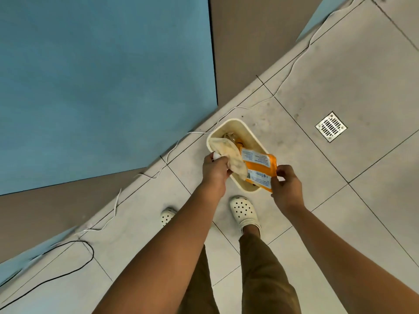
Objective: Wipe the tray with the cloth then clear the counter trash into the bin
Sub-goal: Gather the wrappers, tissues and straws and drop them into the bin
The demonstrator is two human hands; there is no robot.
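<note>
"Since you are standing at the bin [235,129], are you almost done?"

"I think so. I am at the trash part now. I can't see the tray or the counter from here, so I can't tell you if the wiping went well. I am just guessing it is done, because I am at the bin with trash."

"What do you have in your hands?"

"My left hand [215,169] is curled tight around a crumpled cloth [227,155]. A bit of something white [216,156] pokes out by my thumb. I can't tell what it is. My right hand [286,186] pinches the corner of an orange packet [260,167] with thumb and fingers."

"Where are they next to the bin?"

"The bin sits on the floor [340,87] at twelve o'clock from my shoes [243,210]. The cloth hangs over the bin's edge at about nine o'clock. The packet lies over the edge at about four o'clock. Both look like they are above the opening, but nothing is let go yet."

"Is anything in the bin already?"

"Yes, some stuff is down at the bottom. It is hard to tell what."

"What is left to do?"

"I think I need to open my fingers and drop the packet in. Maybe there is more trash on the counter. I can't see that from here."
</note>
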